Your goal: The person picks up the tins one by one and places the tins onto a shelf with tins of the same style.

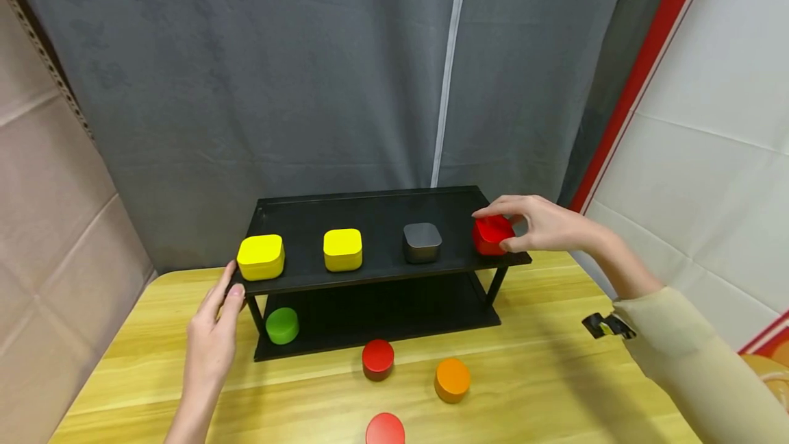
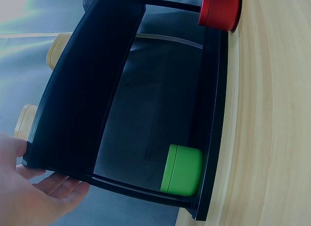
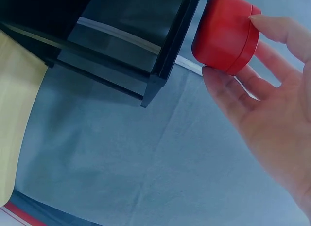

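A two-tier black shelf [image 1: 370, 214] stands on the table. My right hand [image 1: 545, 225] pinches a red square tin [image 3: 226, 34] between thumb and fingers at the right end of the upper tier; whether its base touches the tier I cannot tell. My left hand [image 1: 211, 334] holds the shelf's front left corner, thumb at the edge and fingers along the side in the left wrist view. Along the upper tier sit a yellow square tin [image 1: 261, 257] at the left end, another yellow square tin [image 1: 342, 250] and a dark grey square tin [image 1: 422, 242].
On the lower tier at the left is a green round tin [image 1: 282, 325]. In front of the shelf, a red round tin [image 1: 378, 360], an orange round tin [image 1: 453, 380] and a second red round tin [image 1: 385, 429] stand on the wooden table [image 1: 530, 375]. A grey curtain [image 1: 277, 88] hangs behind.
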{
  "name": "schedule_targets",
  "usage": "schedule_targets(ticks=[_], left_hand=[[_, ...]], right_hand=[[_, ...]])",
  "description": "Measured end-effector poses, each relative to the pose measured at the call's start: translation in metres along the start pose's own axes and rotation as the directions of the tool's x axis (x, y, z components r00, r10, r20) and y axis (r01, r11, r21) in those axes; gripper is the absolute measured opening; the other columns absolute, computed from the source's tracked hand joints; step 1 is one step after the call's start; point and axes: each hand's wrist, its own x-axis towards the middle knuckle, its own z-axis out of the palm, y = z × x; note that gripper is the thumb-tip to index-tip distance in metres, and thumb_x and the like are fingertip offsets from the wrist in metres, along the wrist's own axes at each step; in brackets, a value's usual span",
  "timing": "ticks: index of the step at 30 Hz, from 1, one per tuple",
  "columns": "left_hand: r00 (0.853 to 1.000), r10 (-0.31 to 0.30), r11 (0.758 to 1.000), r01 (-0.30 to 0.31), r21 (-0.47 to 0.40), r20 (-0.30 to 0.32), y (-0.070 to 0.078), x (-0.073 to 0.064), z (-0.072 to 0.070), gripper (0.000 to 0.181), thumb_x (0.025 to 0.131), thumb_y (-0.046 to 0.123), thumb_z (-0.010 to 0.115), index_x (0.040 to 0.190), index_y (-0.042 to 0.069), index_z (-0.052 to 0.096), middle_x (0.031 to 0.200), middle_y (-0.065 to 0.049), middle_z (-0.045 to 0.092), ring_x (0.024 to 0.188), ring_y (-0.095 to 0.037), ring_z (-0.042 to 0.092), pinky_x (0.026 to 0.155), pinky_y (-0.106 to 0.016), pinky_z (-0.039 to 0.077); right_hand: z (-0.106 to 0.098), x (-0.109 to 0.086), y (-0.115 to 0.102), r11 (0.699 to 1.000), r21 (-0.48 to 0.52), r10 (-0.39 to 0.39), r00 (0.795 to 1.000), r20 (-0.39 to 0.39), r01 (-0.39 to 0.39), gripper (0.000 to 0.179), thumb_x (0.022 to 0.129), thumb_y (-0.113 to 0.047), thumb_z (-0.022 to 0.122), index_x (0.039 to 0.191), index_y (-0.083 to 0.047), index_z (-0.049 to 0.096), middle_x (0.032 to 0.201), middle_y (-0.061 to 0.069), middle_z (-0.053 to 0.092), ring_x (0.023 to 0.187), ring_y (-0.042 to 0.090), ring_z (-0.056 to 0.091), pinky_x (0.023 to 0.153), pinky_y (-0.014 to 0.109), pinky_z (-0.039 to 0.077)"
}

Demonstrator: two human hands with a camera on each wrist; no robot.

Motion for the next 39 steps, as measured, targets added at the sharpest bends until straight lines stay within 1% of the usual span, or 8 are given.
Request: schedule_targets(ticks=[5, 8, 15, 19, 24, 30, 36, 39], left_hand=[[1.0, 0.013, 1.0, -0.013, -0.013, 0.006, 0.0, -0.001, 0.001, 0.05, 0.109, 0.049, 0.042, 0.158, 0.042, 0.033, 0.168, 0.007, 0.032, 0.157, -0.026, 0.03, 0.124, -0.056, 0.033], [1.0, 0.023, 0.999, -0.023, -0.024, 0.009, 0.0, -0.001, 0.001, 0.05, 0.109, 0.048, 0.042, 0.158, 0.042, 0.033, 0.168, 0.006, 0.033, 0.157, -0.027, 0.03, 0.125, -0.057, 0.032], [0.999, 0.034, 0.999, -0.034, -0.03, 0.013, 0.001, -0.002, 0.001, 0.05, 0.109, 0.048, 0.042, 0.158, 0.042, 0.033, 0.168, 0.005, 0.033, 0.157, -0.028, 0.03, 0.124, -0.058, 0.032], [0.999, 0.035, 0.999, -0.034, -0.021, 0.011, 0.0, -0.002, 0.002, 0.05, 0.109, 0.047, 0.042, 0.158, 0.042, 0.033, 0.168, 0.007, 0.033, 0.157, -0.026, 0.03, 0.125, -0.056, 0.032], [0.999, 0.033, 0.999, -0.032, -0.018, 0.003, 0.001, -0.002, 0.002, 0.05, 0.109, 0.047, 0.042, 0.158, 0.041, 0.034, 0.168, 0.007, 0.033, 0.157, -0.026, 0.03, 0.125, -0.056, 0.032], [1.0, 0.028, 0.999, -0.028, -0.021, -0.003, 0.001, -0.002, 0.002, 0.05, 0.109, 0.048, 0.042, 0.158, 0.042, 0.034, 0.168, 0.005, 0.034, 0.157, -0.027, 0.03, 0.124, -0.057, 0.033], [1.0, 0.027, 0.999, -0.027, -0.02, -0.003, 0.001, -0.002, 0.002, 0.05, 0.109, 0.047, 0.042, 0.158, 0.041, 0.034, 0.168, 0.006, 0.034, 0.157, -0.026, 0.03, 0.125, -0.056, 0.032], [1.0, 0.028, 0.999, -0.028, -0.021, -0.002, 0.001, -0.002, 0.002, 0.05, 0.109, 0.048, 0.042, 0.158, 0.041, 0.034, 0.168, 0.006, 0.034, 0.157, -0.026, 0.03, 0.125, -0.056, 0.032]], right_hand=[[-0.002, 0.004, 0.005, 0.999, 0.01, 0.03, 0.999, 0.022, -0.03, 0.054, 0.09, -0.008, 0.072, 0.143, -0.014, 0.062, 0.139, 0.005, 0.063, 0.122, 0.024, 0.057, 0.1, 0.051, 0.059], [-0.003, 0.005, 0.008, 0.999, 0.006, 0.038, 0.999, 0.031, -0.038, 0.055, 0.09, -0.007, 0.071, 0.143, -0.014, 0.062, 0.139, 0.005, 0.063, 0.122, 0.025, 0.057, 0.1, 0.053, 0.058], [-0.002, 0.006, 0.01, 0.998, -0.001, 0.061, 0.997, 0.051, -0.061, 0.056, 0.089, -0.006, 0.07, 0.144, -0.013, 0.062, 0.139, 0.006, 0.063, 0.12, 0.025, 0.057, 0.098, 0.046, 0.058], [-0.001, 0.007, 0.01, 0.997, 0.004, 0.076, 0.995, 0.062, -0.076, 0.056, 0.089, -0.006, 0.069, 0.144, -0.013, 0.061, 0.141, 0.007, 0.062, 0.121, 0.026, 0.056, 0.098, 0.048, 0.058], [-0.002, 0.006, 0.012, 0.997, 0.011, 0.075, 0.995, 0.071, -0.076, 0.056, 0.089, -0.004, 0.068, 0.144, -0.014, 0.061, 0.142, 0.006, 0.062, 0.123, 0.026, 0.056, 0.099, 0.044, 0.057], [-0.001, 0.007, 0.014, 0.997, 0.028, 0.071, 0.994, 0.08, -0.074, 0.057, 0.089, -0.002, 0.068, 0.144, -0.013, 0.061, 0.142, 0.006, 0.062, 0.123, 0.026, 0.056, 0.101, 0.047, 0.057], [-0.002, 0.007, 0.014, 0.997, 0.027, 0.072, 0.993, 0.091, -0.075, 0.057, 0.089, -0.002, 0.067, 0.144, -0.014, 0.061, 0.143, 0.005, 0.061, 0.123, 0.024, 0.057, 0.098, 0.038, 0.058], [-0.003, 0.006, 0.013, 0.997, 0.03, 0.073, 0.993, 0.096, -0.076, 0.057, 0.089, -0.002, 0.067, 0.144, -0.014, 0.06, 0.143, 0.005, 0.061, 0.124, 0.025, 0.057, 0.098, 0.04, 0.058]])
